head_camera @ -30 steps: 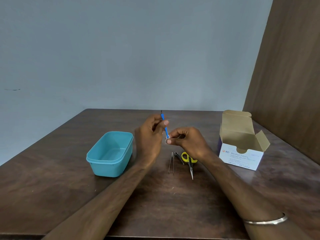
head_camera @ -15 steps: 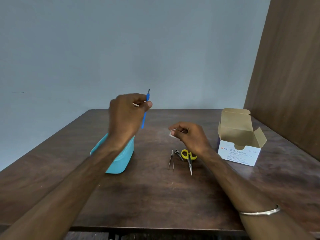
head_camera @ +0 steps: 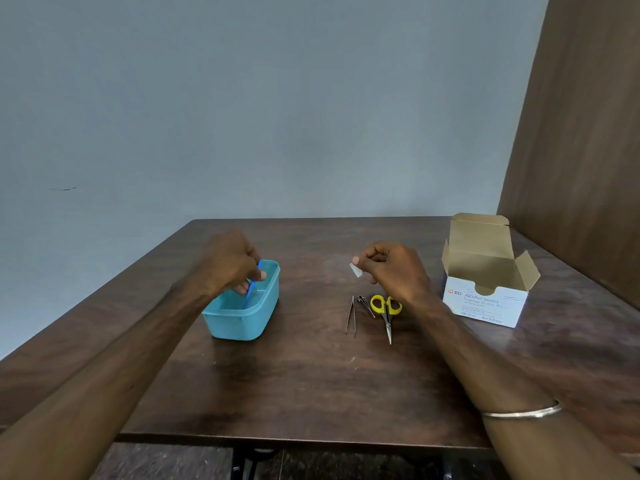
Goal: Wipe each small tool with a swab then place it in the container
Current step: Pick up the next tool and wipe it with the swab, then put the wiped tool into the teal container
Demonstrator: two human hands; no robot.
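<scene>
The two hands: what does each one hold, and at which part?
The left hand grips the blue tool at its upper end, its lower end inside the container. The right hand pinches the swab at its top edge.

A dark brown wooden table (head_camera: pixel 311 393) with a streaked, slightly glossy top fills the lower half of the view. On the table's right side stands a small cardboard box (head_camera: pixel 485 306), its lid and side flaps open, brown inside, its white front printed "BD Alcohol Swabs". A tiny pale scrap (head_camera: pixel 352 359) lies near the table's middle. Behind the table's far edge rises a plain grey-blue wall (head_camera: pixel 242 98) with a short dark mark (head_camera: pixel 62 189) on it, well to the left. A brown wood-grain panel (head_camera: pixel 581 150) stands along the table's right edge. Dark framework (head_camera: pixel 242 462) shows below the table's near edge.
</scene>
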